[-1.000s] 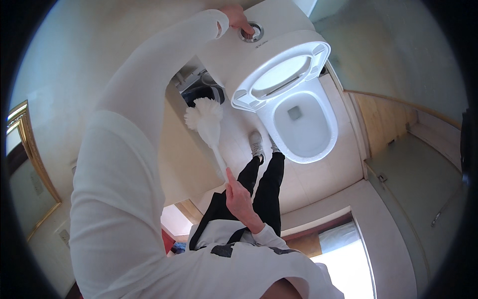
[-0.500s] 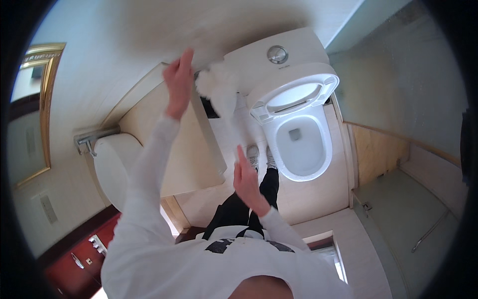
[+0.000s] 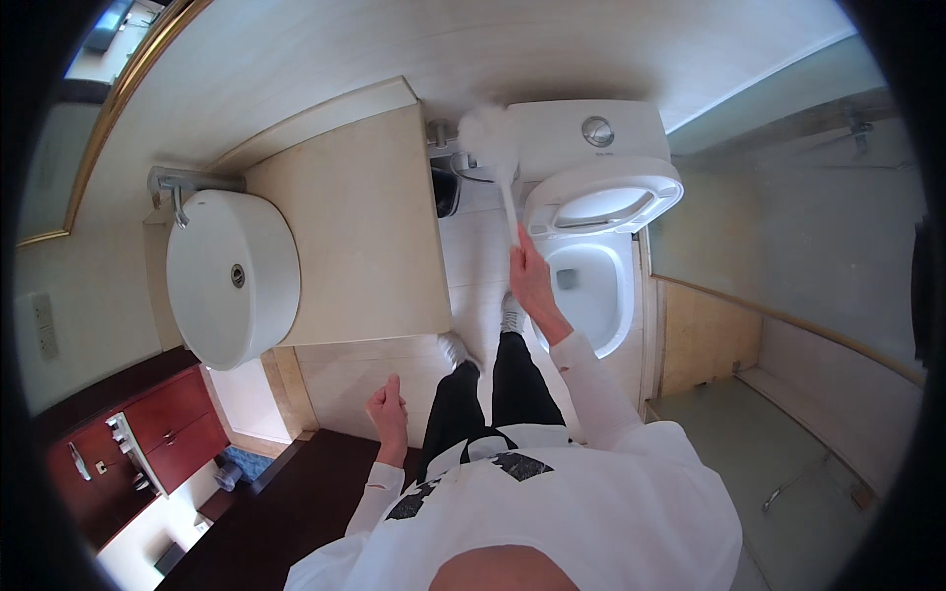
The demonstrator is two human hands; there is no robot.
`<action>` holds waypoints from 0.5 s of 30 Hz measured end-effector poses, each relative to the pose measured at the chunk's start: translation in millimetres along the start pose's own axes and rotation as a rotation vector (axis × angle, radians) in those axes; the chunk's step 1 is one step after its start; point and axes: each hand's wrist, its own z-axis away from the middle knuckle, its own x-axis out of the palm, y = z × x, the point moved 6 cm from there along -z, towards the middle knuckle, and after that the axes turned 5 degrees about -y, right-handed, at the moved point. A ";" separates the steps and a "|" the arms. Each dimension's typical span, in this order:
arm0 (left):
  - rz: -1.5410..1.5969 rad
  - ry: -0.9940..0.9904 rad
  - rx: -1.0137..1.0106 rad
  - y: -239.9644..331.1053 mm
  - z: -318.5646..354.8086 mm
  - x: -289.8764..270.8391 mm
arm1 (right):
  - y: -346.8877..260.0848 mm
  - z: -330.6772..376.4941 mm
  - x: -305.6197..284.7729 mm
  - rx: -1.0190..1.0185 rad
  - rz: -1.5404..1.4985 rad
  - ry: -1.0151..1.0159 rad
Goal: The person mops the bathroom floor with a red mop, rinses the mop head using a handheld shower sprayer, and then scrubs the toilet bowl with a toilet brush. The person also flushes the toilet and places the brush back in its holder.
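My right hand (image 3: 534,281) is closed around the handle of a white fluffy duster (image 3: 507,197), beside the left side of the toilet bowl. The duster points away from me; its head, smeared by motion, is raised by the left end of the toilet tank (image 3: 631,126). The white toilet (image 3: 627,325) has its lid and seat up, and water shows in the bowl. Lower down and to the left, my left hand (image 3: 387,412) hangs in front of my left leg. Its fingers are curled in and the thumb sticks out; nothing shows in it.
To the left is a beige counter (image 3: 360,227) with a round white basin (image 3: 281,281) and a metal tap (image 3: 180,209). A black bin (image 3: 446,192) stands between counter and toilet. Glass panels (image 3: 769,207) are on the right. Dark red cabinets (image 3: 168,424) stand at the lower left.
My left hand has come down from near the wall to my left side. My right hand has moved forward with the duster. The view has shifted, and my feet are farther apart.
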 end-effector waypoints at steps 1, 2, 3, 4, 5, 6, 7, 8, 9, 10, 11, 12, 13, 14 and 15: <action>0.020 0.007 -0.028 -5.4 3.0 -5.5 | 2.7 18.4 5.0 0.015 0.003 -0.032; 0.043 -0.003 0.015 -6.3 4.8 -9.7 | 7.5 34.5 10.9 0.073 -0.006 -0.069; 0.057 -0.004 0.030 -9.1 5.3 -14.0 | 13.4 49.9 17.1 0.148 -0.089 -0.101; 0.065 -0.007 0.040 -13.1 6.0 -20.5 | 21.2 70.1 25.8 0.270 -0.186 -0.138; 0.076 -0.022 0.063 -17.0 4.7 -25.1 | 28.1 91.5 35.6 0.369 -0.328 -0.178; 0.080 -0.042 0.083 -21.8 1.8 -32.9 | 27.8 108.5 44.9 0.370 -0.437 -0.118; 0.092 -0.071 0.138 -28.6 4.3 -43.4 | 30.7 133.9 52.6 0.397 -0.438 -0.097; 0.082 -0.063 0.073 -44.2 7.6 -57.9 | 33.5 150.9 58.8 0.415 -0.455 -0.078; 0.106 -0.058 0.071 -53.8 2.8 -70.6 | 34.5 155.4 64.3 0.413 -0.487 -0.055; 0.147 -0.054 0.075 -65.4 -1.0 -84.7 | 35.2 169.4 69.6 0.407 -0.432 -0.024; 0.138 -0.021 0.067 -81.4 0.7 -107.3 | 33.7 183.8 75.5 0.379 -0.434 -0.012; 0.137 0.012 0.067 -98.2 1.1 -129.3 | 34.2 193.4 81.0 0.351 -0.438 -0.008; 0.140 0.046 0.062 -115.4 3.6 -154.0 | 32.5 199.9 85.6 0.325 -0.438 -0.006; 0.156 0.094 0.038 -134.0 6.9 -179.1 | 33.3 203.9 90.2 0.318 -0.428 -0.010; 0.166 0.146 -0.013 -155.6 11.5 -203.5 | 29.6 204.1 90.2 0.248 -0.384 0.025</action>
